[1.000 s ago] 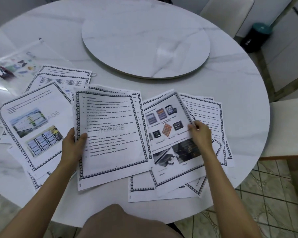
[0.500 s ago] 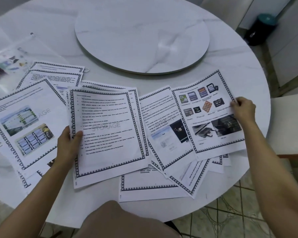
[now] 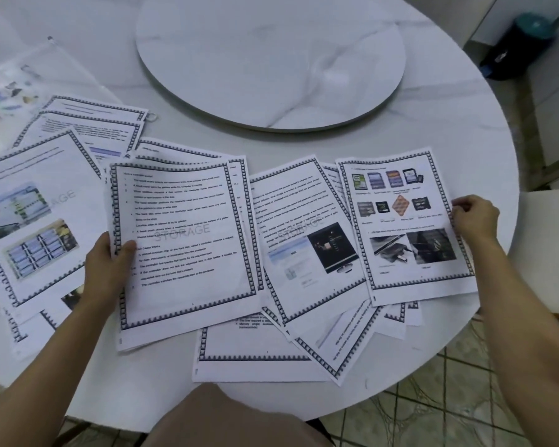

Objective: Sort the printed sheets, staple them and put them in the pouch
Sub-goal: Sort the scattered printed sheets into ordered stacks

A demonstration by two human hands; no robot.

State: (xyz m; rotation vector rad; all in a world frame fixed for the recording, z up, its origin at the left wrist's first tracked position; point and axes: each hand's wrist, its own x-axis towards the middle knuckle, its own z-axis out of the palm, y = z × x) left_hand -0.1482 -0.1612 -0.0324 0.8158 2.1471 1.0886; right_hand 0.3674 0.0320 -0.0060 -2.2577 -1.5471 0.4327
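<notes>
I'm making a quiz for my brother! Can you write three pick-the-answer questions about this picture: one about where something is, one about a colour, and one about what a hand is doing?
1. Where does the memory-card sheet lie among the papers?
A) far left
B) middle
C) far right

2. What colour is the lid of the dark bin on the floor?
A) teal
B) red
C) yellow

3. What is the left hand doing?
A) lying flat, holding nothing
B) gripping the text sheet by its edge
C) making a fist in the air

Answers:
1 C: it is the rightmost sheet, pinched by the right hand.
2 A: the top is teal above a dark body.
3 B: the thumb presses on the page's left edge.
</notes>
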